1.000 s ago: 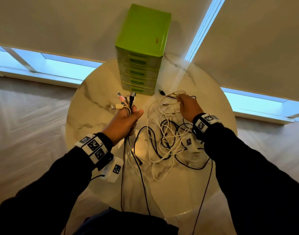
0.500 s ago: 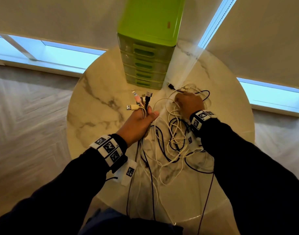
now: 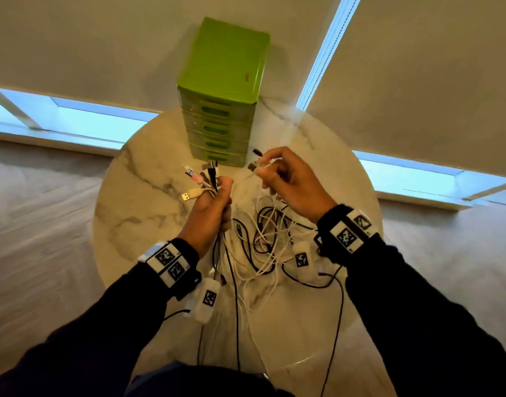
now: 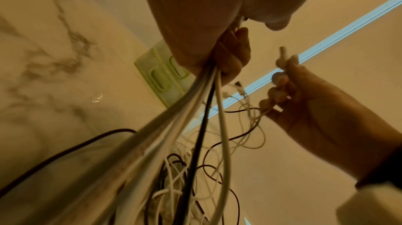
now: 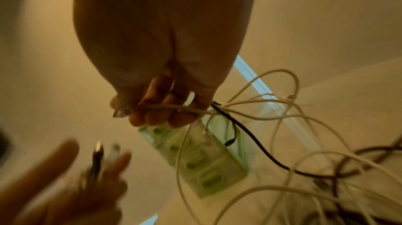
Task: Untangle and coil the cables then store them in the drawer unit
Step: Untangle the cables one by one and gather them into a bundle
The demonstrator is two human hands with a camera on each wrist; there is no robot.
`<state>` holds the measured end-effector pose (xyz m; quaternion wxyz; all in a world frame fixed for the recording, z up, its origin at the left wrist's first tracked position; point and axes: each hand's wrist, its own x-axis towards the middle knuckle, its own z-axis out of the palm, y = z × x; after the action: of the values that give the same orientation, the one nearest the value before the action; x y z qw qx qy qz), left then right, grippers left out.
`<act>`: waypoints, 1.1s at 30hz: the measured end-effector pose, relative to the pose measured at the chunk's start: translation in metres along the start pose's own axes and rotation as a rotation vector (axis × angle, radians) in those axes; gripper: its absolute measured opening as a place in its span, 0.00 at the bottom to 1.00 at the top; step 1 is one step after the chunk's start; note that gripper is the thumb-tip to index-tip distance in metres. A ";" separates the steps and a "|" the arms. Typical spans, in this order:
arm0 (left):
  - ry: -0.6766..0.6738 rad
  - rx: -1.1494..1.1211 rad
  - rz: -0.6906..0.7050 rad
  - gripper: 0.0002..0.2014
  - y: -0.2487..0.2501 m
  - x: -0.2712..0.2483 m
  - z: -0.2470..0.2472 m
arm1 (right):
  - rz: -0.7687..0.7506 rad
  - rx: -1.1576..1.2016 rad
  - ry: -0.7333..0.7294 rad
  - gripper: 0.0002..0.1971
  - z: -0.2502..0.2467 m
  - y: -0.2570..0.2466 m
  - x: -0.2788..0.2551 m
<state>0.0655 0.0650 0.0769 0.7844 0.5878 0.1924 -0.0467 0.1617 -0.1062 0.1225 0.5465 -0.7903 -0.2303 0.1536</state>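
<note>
With my left hand (image 3: pixel 211 209) clenching a bundle of black and white cable ends (image 3: pixel 201 179) and my right hand (image 3: pixel 289 181) pinching seemingly two more plugs, I'm mid-untangling above the round marble surface (image 3: pixel 137 213), so next I must draw one lead free of the snarl (image 3: pixel 263 239) before coiling it for the green plastic drawer unit (image 3: pixel 220 90).

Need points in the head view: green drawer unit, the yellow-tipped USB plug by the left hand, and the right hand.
green drawer unit (image 3: pixel 226 53): head view, on its top panel.
yellow-tipped USB plug (image 3: pixel 192 194): head view, on the plug's pale body.
right hand (image 3: pixel 296 186): head view, on the back of the hand.
</note>
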 end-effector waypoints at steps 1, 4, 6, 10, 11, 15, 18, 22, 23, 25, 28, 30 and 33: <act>-0.013 -0.001 0.020 0.13 0.002 -0.005 0.001 | 0.028 0.003 -0.039 0.09 0.012 0.005 -0.013; -0.089 0.031 0.071 0.16 0.007 -0.020 0.000 | 0.089 0.080 -0.049 0.11 0.036 0.012 -0.040; -0.145 0.088 0.077 0.12 0.009 -0.030 -0.004 | 0.096 0.138 -0.035 0.11 0.043 0.008 -0.052; -0.202 0.166 0.057 0.11 0.011 -0.042 -0.009 | 0.092 0.191 -0.077 0.08 0.050 -0.002 -0.065; -0.196 0.164 0.056 0.12 0.014 -0.044 -0.011 | 0.073 0.154 -0.097 0.07 0.052 -0.001 -0.068; -0.119 0.154 0.118 0.14 0.030 -0.045 -0.021 | -0.050 -0.241 -0.212 0.10 0.060 0.010 -0.079; -0.057 0.140 0.136 0.13 0.031 -0.043 -0.022 | -0.057 -0.255 -0.090 0.13 0.058 0.010 -0.076; 0.039 0.059 0.078 0.11 0.022 -0.047 -0.012 | 0.035 -0.017 0.277 0.13 0.036 -0.015 -0.050; 0.042 0.055 0.051 0.11 0.020 -0.049 -0.008 | 0.035 0.000 0.290 0.13 0.031 -0.022 -0.045; 0.029 0.002 0.009 0.13 0.017 -0.053 0.001 | -0.011 -0.056 0.212 0.12 0.026 -0.036 -0.044; 0.009 -0.116 0.018 0.11 0.017 -0.057 0.010 | -0.086 -0.242 0.004 0.11 0.038 -0.045 -0.058; -0.031 -0.153 0.037 0.15 0.020 -0.061 0.014 | -0.092 -0.319 -0.092 0.11 0.051 -0.041 -0.068; -0.046 -0.079 0.049 0.15 0.023 -0.063 0.019 | -0.099 -0.355 -0.157 0.12 0.065 -0.032 -0.077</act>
<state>0.0188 0.0449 0.1248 0.8121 0.5597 0.1613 -0.0334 0.0581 -0.0863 0.1292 0.3859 -0.8476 -0.3341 0.1447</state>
